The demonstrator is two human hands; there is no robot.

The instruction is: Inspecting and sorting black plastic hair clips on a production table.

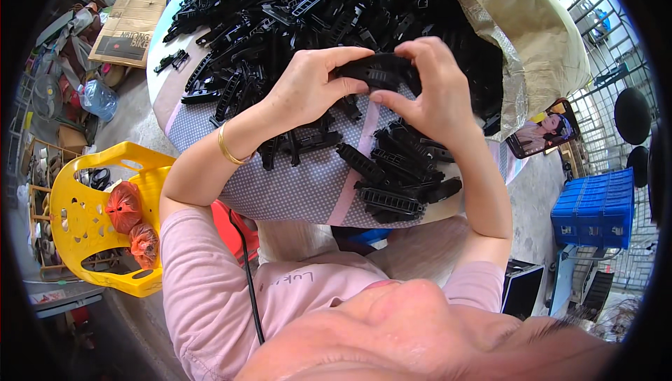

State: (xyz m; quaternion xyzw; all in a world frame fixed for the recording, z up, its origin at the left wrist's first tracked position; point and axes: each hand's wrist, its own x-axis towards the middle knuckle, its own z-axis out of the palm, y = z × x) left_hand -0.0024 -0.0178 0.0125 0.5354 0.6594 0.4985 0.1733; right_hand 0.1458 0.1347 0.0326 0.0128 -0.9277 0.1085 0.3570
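Between both hands, above the table, I hold a curved black plastic part (374,71) with a ribbed, ladder-like middle. My left hand (315,85) pinches its left end between thumb and fingers; a gold bangle circles that wrist. At the other end my right hand (435,90) grips it, fingers curled over the top and thumb below. Beyond the hands lies a large heap of similar black plastic parts (294,10). Nearer to me, a smaller pile of ribbed black parts (395,199) rests at the table's front edge. The exact kind of part cannot be made out.
A patterned grey cloth (280,195) covers the round table. An open woven sack (525,24) stands at the right, beside a phone (542,132). On the left is a yellow chair (73,206) with orange bags (124,207). Blue crates (591,209) stand far right.
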